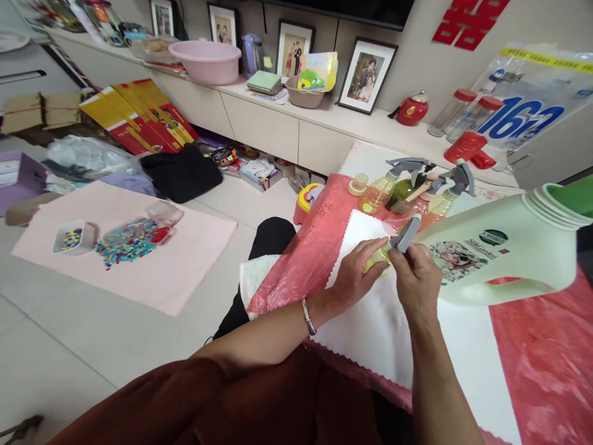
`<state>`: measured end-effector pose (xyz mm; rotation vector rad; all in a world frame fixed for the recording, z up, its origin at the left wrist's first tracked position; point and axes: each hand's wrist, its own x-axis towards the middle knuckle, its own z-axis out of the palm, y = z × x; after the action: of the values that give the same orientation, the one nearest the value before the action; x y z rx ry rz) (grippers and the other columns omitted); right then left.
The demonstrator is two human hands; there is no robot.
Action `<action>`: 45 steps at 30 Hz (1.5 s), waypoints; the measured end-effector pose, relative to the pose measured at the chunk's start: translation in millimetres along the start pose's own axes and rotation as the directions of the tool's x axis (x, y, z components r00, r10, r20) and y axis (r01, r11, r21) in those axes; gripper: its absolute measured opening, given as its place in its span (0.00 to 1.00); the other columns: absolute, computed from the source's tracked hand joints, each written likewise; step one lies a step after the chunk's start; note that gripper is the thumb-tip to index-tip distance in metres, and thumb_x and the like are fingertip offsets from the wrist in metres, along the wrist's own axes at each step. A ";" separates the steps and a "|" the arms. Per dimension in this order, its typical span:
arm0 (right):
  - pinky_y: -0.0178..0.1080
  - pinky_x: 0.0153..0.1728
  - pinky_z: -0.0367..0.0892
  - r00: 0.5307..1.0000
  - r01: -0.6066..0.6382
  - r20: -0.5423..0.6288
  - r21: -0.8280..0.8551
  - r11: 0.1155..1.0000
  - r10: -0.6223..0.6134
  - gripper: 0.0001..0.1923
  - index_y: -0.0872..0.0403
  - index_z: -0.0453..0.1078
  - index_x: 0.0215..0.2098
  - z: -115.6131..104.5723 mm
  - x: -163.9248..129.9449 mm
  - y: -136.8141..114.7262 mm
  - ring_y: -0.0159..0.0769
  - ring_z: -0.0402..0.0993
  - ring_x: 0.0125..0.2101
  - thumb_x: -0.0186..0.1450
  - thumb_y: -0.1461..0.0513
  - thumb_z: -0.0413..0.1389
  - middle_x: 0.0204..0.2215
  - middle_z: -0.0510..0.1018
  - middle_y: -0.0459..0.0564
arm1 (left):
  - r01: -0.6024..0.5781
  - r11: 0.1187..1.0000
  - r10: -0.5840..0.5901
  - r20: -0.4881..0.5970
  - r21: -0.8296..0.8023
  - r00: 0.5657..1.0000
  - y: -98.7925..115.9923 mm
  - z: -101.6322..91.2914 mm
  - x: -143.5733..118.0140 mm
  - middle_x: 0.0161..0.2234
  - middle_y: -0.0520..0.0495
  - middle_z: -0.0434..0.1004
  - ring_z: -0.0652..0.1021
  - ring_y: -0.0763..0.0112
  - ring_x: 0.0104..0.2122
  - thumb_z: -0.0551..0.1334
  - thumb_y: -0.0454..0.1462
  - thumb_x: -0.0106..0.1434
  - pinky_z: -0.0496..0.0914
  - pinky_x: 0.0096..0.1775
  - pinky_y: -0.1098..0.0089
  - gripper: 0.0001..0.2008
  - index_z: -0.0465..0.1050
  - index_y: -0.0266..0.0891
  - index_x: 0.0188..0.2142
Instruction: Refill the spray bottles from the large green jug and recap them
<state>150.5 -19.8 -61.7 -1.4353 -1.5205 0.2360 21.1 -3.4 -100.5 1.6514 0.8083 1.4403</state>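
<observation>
A small spray bottle (pixel 377 258) with pale yellow liquid is gripped by my left hand (pixel 354 275), fingers wrapped round its body. My right hand (pixel 419 281) pinches the bottle's grey trigger head (pixel 407 233) at the collar. Much of the bottle is hidden by my fingers. Just beyond stand several similar spray bottles (pixel 377 193) with grey heads and coloured contents. To the right of my right hand is a large pale green jug (pixel 504 241) with a handle and a printed label. A white cloth (pixel 365 334) lies under both hands.
Red plastic sheeting (pixel 551 352) covers the table around the cloth. A small capped jar (pixel 357 184) sits by the spray bottles. On the floor at left, a pink sheet (pixel 152 278) bears spilled beads (pixel 125 244) and a white box (pixel 74 241). A long cabinet (pixel 264 117) runs behind.
</observation>
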 end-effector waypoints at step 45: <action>0.32 0.36 0.60 0.966 -0.190 0.210 0.186 0.964 0.150 0.20 0.55 0.76 0.46 -1.1 5.9 7.4 0.30 0.64 0.32 0.66 0.48 0.59 0.34 0.71 0.47 | 0.009 1.000 -0.010 0.041 0.028 0.999 -2.0 -5.2 4.2 0.59 0.39 0.74 0.74 0.58 0.59 0.57 0.48 0.72 0.69 0.61 0.56 0.24 0.67 0.41 0.63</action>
<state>157.3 -13.3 -63.5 -1.4094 -1.4788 0.6361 16.7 1.9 -99.9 1.6899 0.8152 1.3898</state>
